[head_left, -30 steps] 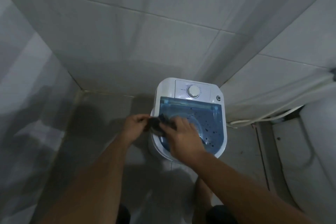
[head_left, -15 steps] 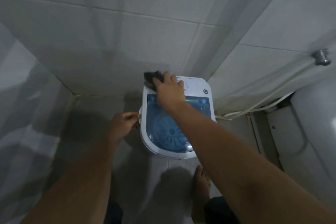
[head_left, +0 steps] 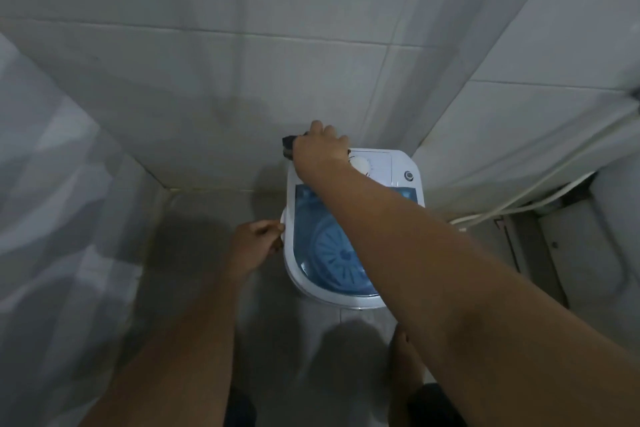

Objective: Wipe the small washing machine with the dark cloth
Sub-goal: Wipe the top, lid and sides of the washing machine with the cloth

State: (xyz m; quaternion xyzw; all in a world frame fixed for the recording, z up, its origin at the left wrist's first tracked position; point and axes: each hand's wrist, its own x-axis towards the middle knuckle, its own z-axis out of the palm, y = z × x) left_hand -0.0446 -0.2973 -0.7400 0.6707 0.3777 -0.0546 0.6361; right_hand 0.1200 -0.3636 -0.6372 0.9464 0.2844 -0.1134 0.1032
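- Washing machine point(head_left: 346, 295), head view: the small white unit stood on the floor in the corner of the tiled walls point(head_left: 242, 45), its long axis running from the person's feet toward the rear wall, control panel at the wall end.
- Its blue see-through lid point(head_left: 308, 218) was shut, with the ribbed drum base visible beneath; a white dial point(head_left: 362, 165) and a small round button point(head_left: 409, 176) sat on the control panel.
- Right hand point(head_left: 320, 149): reaching across the lid, it rested on the machine's far-left corner, beside the dial. Its fingers were curled down over the dark cloth point(head_left: 288, 146), bunched beneath the palm; only a dark end showed at the machine's wall-side edge.
- Left hand point(head_left: 251, 246): it was beside the machine's left flank, fingers loosely curled against the white rim; whether it actually gripped the rim could not be determined.
- Judgement: the unwiped panel lay to the right of the cloth hand, and the lid lay back toward the person; the right hand was the nearer to both.
- A white hose point(head_left: 519, 204) ran along the wall to the machine's right, well clear of both hands.
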